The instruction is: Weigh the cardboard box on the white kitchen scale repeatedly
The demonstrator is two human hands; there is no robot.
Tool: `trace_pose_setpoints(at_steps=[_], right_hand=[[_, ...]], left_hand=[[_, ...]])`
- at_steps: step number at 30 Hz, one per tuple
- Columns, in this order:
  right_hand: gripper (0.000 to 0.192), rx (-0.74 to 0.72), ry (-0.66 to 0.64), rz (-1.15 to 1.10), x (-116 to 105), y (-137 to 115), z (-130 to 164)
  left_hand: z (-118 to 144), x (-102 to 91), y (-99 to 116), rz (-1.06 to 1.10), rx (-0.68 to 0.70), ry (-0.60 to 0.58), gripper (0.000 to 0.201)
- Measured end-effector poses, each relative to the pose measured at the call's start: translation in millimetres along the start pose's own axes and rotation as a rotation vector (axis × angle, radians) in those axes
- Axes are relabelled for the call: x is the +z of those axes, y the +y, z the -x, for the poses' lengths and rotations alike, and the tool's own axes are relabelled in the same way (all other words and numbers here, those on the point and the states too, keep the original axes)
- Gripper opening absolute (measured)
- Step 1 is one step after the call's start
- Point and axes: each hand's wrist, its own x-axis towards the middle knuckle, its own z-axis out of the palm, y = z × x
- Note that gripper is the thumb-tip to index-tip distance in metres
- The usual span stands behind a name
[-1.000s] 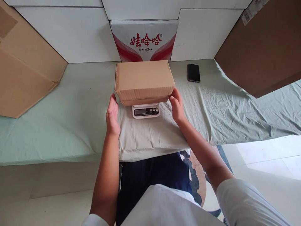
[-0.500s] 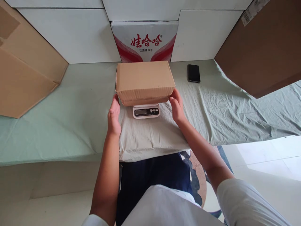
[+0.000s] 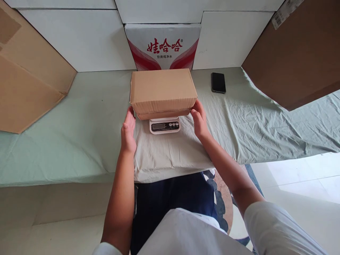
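A closed brown cardboard box (image 3: 163, 85) rests over a small white kitchen scale (image 3: 164, 130). Only the scale's front shows, with its display and several buttons; the box hides the remainder. My left hand (image 3: 128, 131) is against the box's left side, its fingers reaching up along the lower edge and partly hidden. At the right front corner, my right hand (image 3: 199, 118) grips the box with the thumb in front and the other fingers along the side. The display looks blank or too dim to read.
A white and red carton (image 3: 162, 46) with Chinese lettering stands behind the box. To the right lies a black phone (image 3: 218, 83) on the green cloth (image 3: 87, 124). Large cardboard cartons flank the surface at left (image 3: 34, 81) and right (image 3: 297, 60). The cloth's front edge is near my lap.
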Motion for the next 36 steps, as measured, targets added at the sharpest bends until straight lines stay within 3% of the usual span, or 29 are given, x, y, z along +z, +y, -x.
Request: trace_pose_setpoints(at_steps=[20, 36], right_hand=[[0.061, -0.009, 0.006, 0.060, 0.3, -0.3, 1.7], [0.067, 0.002, 0.035, 0.013, 0.7, 2.8, 1.4]], left_hand=[[-0.2, 4.1, -5.2, 0.096, 0.014, -0.054, 0.091], [-2.7, 3.9, -4.7, 0.096, 0.039, -0.028, 0.091]])
